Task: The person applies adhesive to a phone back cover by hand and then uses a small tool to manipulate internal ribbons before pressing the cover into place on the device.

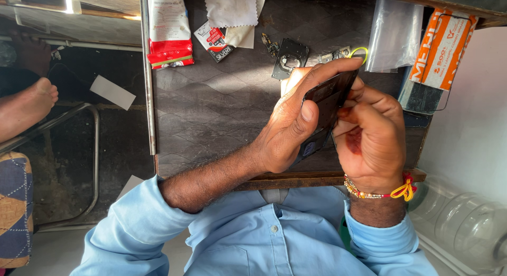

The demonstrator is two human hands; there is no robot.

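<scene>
Left hand (288, 125) gripping a dark phone (327, 104) tilted above the table (211, 112), thumb pressing its face, right hand (369, 136) pinching the phone's right edge (fingers curled tight), small black metal plate (289, 58) lying just beyond the phone.

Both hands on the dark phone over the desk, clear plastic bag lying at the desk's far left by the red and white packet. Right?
Not quite. The head view shows the clear plastic bag at the desk's far right, beside the orange and white box, not by the red and white packet. Both hands, left and right, do hold the dark phone.
</scene>
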